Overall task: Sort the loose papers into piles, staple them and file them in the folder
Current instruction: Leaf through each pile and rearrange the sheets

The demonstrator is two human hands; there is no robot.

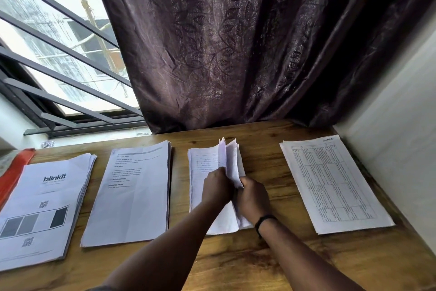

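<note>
Lining a wooden table (271, 264) beneath dark curtain (236, 42): four paper piles (132, 191).

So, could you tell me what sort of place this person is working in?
Probably a room in a home or small office: a wooden desk is pushed against a barred window with a dark patterned curtain. Four paper piles lie on it, and both hands hold the third pile.

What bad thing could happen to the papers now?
Both the left hand and right hand pinch sheets lifted off the third pile, so a page might crease or slip out of order. The blinkit pile is fanned at its edges and could perhaps slide apart if bumped.
</note>
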